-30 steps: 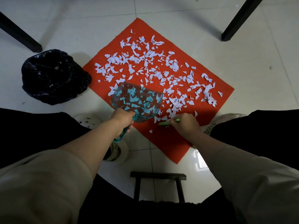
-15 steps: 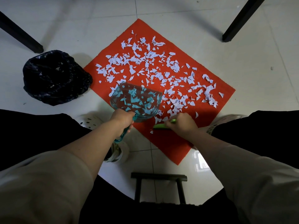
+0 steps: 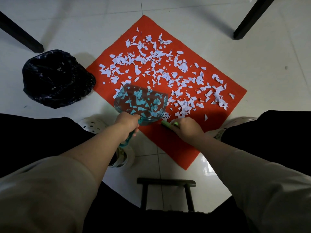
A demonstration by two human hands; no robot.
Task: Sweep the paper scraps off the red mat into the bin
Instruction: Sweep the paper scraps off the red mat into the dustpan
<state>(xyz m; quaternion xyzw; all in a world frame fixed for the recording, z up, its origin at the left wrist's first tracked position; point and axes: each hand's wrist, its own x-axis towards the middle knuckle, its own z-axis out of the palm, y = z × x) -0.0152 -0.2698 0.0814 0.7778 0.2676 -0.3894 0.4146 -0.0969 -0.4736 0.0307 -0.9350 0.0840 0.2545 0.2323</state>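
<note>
A red mat (image 3: 171, 142) lies on the tiled floor, strewn with several white paper scraps (image 3: 151, 64). My left hand (image 3: 128, 123) grips the handle of a clear teal dustpan (image 3: 141, 103), which is tilted up over the mat's near-left edge with scraps showing through it. My right hand (image 3: 188, 127) holds a green brush (image 3: 166, 123) low on the mat just right of the dustpan; most of the brush is hidden under the hand. The bin (image 3: 57, 78), lined with a black bag, stands on the floor left of the mat.
Black furniture legs stand at the far left (image 3: 21, 37) and far right (image 3: 249, 19). A dark stool frame (image 3: 166, 184) sits between my knees. White perforated shoes (image 3: 94, 125) (image 3: 235, 121) flank the mat's near corner.
My right hand has drawn the brush leftward toward the dustpan's mouth, pushing scraps along. The dustpan and left hand have barely moved.
</note>
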